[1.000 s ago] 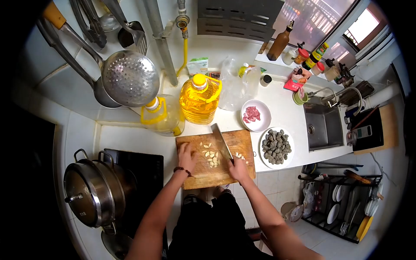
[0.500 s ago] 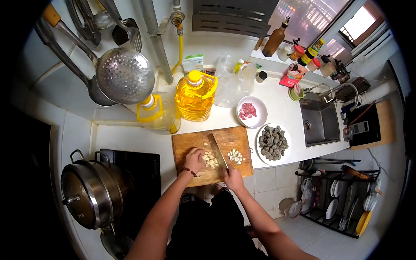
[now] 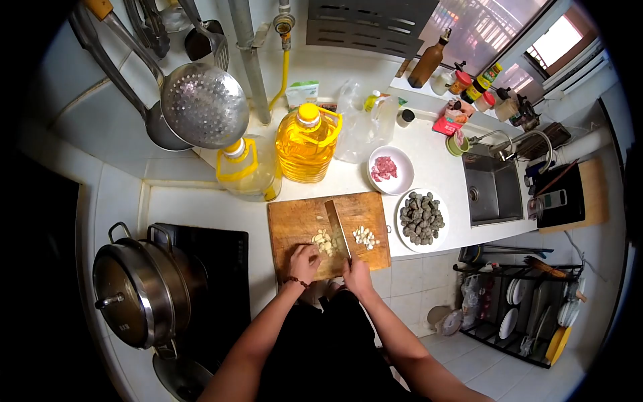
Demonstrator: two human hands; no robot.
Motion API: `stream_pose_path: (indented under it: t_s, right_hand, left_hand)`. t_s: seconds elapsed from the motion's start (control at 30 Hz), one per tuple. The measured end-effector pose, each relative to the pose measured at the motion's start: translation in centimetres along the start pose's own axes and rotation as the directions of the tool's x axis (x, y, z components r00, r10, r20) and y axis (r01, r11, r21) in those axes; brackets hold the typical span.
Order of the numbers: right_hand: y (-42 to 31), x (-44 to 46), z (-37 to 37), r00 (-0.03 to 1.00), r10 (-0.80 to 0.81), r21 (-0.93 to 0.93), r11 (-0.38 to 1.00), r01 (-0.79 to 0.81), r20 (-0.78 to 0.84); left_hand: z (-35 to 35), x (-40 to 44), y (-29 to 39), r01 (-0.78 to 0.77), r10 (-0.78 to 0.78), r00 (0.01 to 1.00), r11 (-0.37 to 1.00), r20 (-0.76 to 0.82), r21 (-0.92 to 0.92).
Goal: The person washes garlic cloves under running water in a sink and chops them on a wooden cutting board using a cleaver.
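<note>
A wooden cutting board (image 3: 287, 224) lies on the counter in front of me. My right hand (image 3: 358, 276) is closed round the handle of a kitchen knife (image 3: 337, 229), its broad blade pointing away from me across the board. Left of the blade lies a pile of pale yellowish pieces (image 3: 323, 241), which look like garlic. My left hand (image 3: 305, 262) is at the near edge of this pile with its fingers curled together; anything between them is hidden. A second pile of whiter chopped pieces (image 3: 365, 237) lies right of the blade.
Beyond the board stand an oil jug (image 3: 305, 151), another jug (image 3: 249, 175) and a bowl (image 3: 400, 158) of cut meat. Right of it is a plate (image 3: 442, 231) of shellfish, then a sink (image 3: 494, 201). A steel pot (image 3: 137, 291) stands on the left.
My left hand has drawn back slightly towards me, uncovering more of the board beside the yellowish pile. The knife has shifted slightly within the view; my right hand still grips it.
</note>
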State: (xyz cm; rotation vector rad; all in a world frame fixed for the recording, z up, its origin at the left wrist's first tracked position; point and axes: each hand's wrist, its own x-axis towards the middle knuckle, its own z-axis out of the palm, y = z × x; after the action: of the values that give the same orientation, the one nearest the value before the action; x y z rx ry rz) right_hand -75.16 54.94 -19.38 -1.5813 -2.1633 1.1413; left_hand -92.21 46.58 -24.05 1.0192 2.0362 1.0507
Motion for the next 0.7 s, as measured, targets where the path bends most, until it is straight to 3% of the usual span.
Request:
stream_pose_path:
  t_s: [0.13, 0.33, 0.43, 0.53, 0.6, 0.7]
  right_hand:
    - [1.8, 0.2, 1.1, 1.0, -0.017, -0.092, 0.996, 0.019, 0.024]
    - [-0.2, -0.4, 0.5, 0.998, 0.056, -0.002, 0.998, -0.056, 0.011]
    - [1.3, -0.1, 1.7, 1.0, -0.02, -0.106, 0.994, 0.021, 0.012]
    - [0.4, 0.0, 1.2, 1.0, -0.028, -0.065, 0.997, 0.029, 0.011]
    - [-0.8, -0.3, 0.4, 0.998, 0.055, 0.025, 0.998, -0.056, 0.043]
    - [-1.8, -0.8, 0.0, 0.999, -0.031, 0.011, 0.999, 0.031, 0.025]
  left_hand:
    - [-0.1, -0.3, 0.4, 0.021, -0.021, 1.0, 1.0, 0.001, -0.001]
    - [-0.1, -0.8, -0.6, 0.016, -0.017, 1.0, 0.999, -0.024, -0.043]
    - [0.2, -1.2, -0.9, 0.019, -0.02, 0.999, 1.0, -0.03, -0.019]
    - [0.1, -1.3, -1.0, 0.035, -0.036, 0.999, 0.999, -0.035, -0.02]
    - [0.2, -1.5, -1.4, 0.039, -0.041, 0.998, 0.999, -0.038, -0.037]
    - [0.5, -1.4, -1.7, 0.016, -0.023, 0.996, 0.997, -0.083, -0.079]
